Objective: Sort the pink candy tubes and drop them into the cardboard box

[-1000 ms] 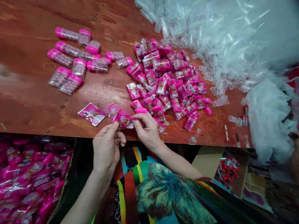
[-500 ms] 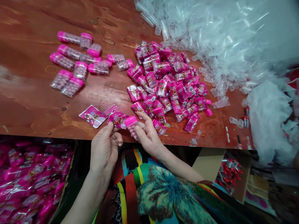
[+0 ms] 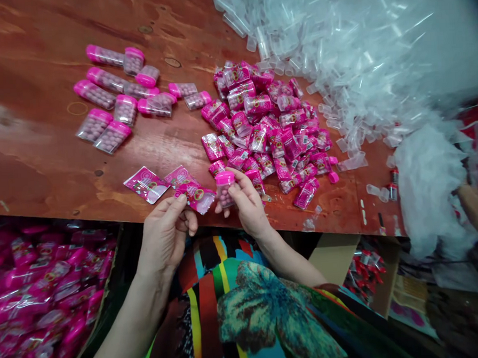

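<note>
L fingers [image 3: 179,203]: pkt [image 3: 200,197], prob. empty; R fingers [image 3: 242,181]: btl [image 3: 224,187].

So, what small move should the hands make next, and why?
Probably bring the bottle to the wrapper: the right hand holds the bottle unwrapped close by, the left hand pinches the wrapper, and the pile beyond seems to show bottles in similar pink print.

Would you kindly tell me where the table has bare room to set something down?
The reddish-brown wooden table is bare left of the loose pink-capped clear bottles, and between them and the flat pink printed sleeves. It is crowded at the heaped pink-wrapped bottles and the large translucent plastic tube pile.
</note>
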A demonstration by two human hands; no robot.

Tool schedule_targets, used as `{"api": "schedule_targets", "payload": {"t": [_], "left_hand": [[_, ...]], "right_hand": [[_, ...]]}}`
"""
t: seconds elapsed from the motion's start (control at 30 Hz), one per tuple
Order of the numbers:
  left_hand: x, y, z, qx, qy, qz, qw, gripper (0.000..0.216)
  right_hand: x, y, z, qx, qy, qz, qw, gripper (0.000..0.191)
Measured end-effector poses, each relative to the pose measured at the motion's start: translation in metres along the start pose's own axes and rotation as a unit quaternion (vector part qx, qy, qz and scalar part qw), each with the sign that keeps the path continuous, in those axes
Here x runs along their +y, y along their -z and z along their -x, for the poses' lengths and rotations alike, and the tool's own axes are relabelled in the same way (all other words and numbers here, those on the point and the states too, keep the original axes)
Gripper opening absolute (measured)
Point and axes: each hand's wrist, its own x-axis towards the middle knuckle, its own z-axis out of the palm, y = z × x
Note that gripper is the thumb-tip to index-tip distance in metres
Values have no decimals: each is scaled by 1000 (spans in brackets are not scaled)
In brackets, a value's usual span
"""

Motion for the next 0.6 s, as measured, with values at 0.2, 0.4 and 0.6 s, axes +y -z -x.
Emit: {"api": "schedule_targets", "payload": {"t": [0.2, 0.4, 0.6], "left_hand": [[0, -1, 1, -34, -9, -20, 999, 41], [-6, 5, -3, 4, 12, -3, 1000, 43], [-7, 8, -6, 53, 10, 61, 997, 38]], "right_hand": [[-3, -10, 0, -63, -70, -16, 995, 62], [-6, -9, 1, -14, -45, -37, 998, 57], [-3, -10, 18, -54, -31, 19, 998, 55]]}}
